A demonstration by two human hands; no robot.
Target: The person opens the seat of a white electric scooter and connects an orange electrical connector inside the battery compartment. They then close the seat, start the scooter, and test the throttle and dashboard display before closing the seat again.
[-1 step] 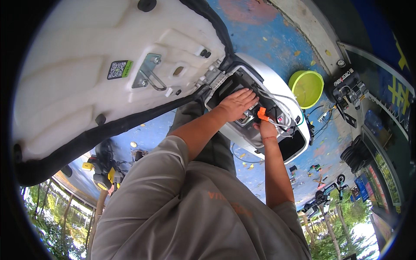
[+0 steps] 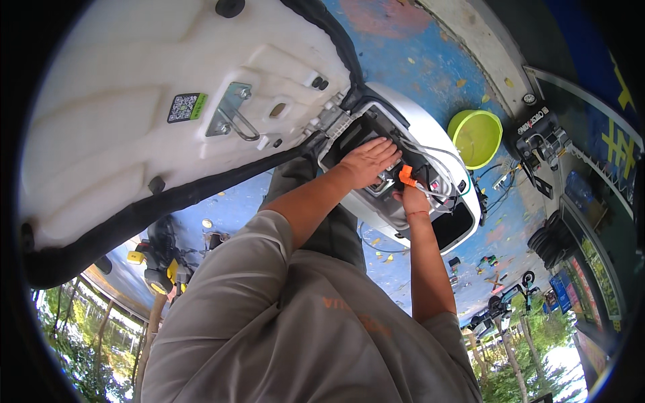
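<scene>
A white scooter body (image 2: 403,104) stands before me with its under-seat compartment open. My left hand (image 2: 369,163) lies flat with stretched fingers on dark parts inside the compartment. My right hand (image 2: 414,199) reaches in at the near right side; its fingertips are mostly hidden, so what it grips, if anything, cannot be seen. An orange plug-like piece (image 2: 407,176) sits between the hands, just above the right one. White cables (image 2: 442,195) bunch to its right. The raised seat (image 2: 148,134) shows its white underside, black rim and metal latch loop (image 2: 235,121) at left.
A yellow-green basin (image 2: 476,139) stands on the blue floor beyond the scooter. At far right are a black machine (image 2: 541,144) and stacked black tires (image 2: 551,242). A black-and-yellow vehicle (image 2: 161,262) is at lower left; small parts lie on the floor at right.
</scene>
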